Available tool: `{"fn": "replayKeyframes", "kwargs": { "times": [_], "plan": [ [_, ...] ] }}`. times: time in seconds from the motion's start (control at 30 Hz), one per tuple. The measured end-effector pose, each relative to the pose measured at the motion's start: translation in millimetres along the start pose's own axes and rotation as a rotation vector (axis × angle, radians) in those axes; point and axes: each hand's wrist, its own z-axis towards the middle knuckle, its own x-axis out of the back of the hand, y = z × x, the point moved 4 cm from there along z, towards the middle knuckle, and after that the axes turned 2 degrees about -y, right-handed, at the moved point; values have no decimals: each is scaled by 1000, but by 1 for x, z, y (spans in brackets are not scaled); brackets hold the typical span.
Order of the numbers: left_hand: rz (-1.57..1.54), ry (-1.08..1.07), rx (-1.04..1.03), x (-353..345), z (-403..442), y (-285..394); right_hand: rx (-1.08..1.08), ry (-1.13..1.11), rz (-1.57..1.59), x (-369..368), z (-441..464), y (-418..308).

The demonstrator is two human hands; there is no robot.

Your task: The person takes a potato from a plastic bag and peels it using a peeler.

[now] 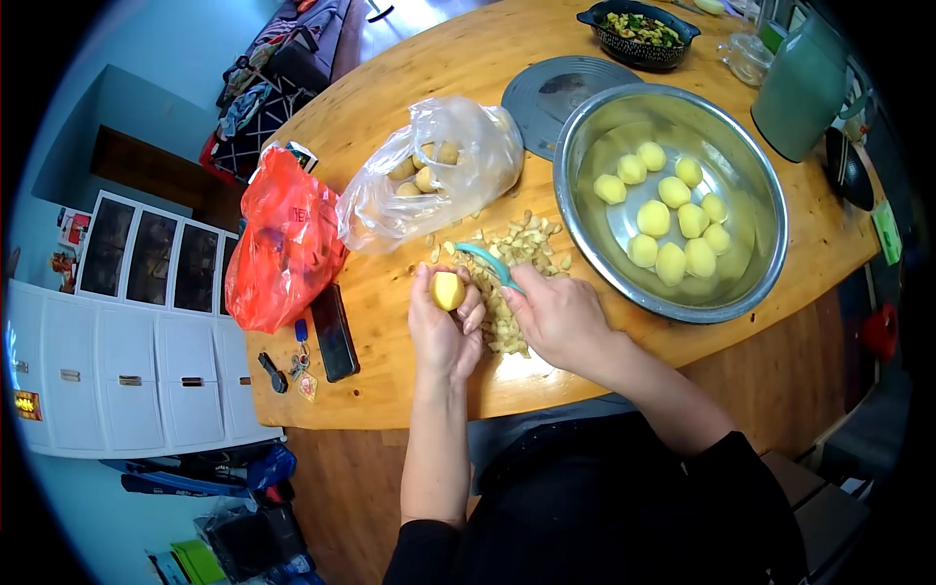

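Observation:
My left hand [446,330] holds a yellow, mostly peeled potato [448,291] between thumb and fingers. Just to its right, my right hand [563,317] grips a teal peeler [487,263], whose head is above the potato, apart from it. Beneath and behind both hands lies a heap of potato peelings [524,242]. A large metal bowl [770,219] on the right holds several peeled potatoes [653,217]. Behind my left hand, a clear plastic bag [478,146] contains several unpeeled potatoes [426,178].
On the wooden table [390,390] are a red bag [283,234], a phone [334,333] and keys [299,365] at left. A round grey mat [556,93] touches the bowl. Farther back stand a dish of food [639,34] and a green jug [801,93].

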Motion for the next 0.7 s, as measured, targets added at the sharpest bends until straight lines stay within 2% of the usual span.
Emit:
{"fn": "replayKeyframes", "kwargs": {
  "times": [0.13,0.23,0.3,0.33,0.37,0.5,0.57,0.6,0.63,0.7],
  "plan": [
    [-201,-46,193,4,0,-6,-83,-54,83,-4,-2,6],
    [-254,-174,231,11,2,-8,-228,-223,757,-26,4,26],
    [-245,-233,226,12,4,-7,-245,-162,616,-15,7,28],
    [-248,-158,222,11,2,-7,-253,-133,547,-10,8,26],
    [-250,-86,219,8,1,-7,-251,-166,655,-17,7,32],
    [-180,56,168,-6,0,-6,-11,-16,175,-1,2,4],
    [-51,10,96,4,1,-8,120,24,18,0,-3,-8],
    [13,-11,59,3,0,-7,163,43,-1,-2,-6,-12],
    [62,137,29,-1,-2,-8,206,62,-20,-4,-8,-14],
    [92,102,-30,-1,-2,-10,285,85,-94,-5,-10,-20]
  ]
}}
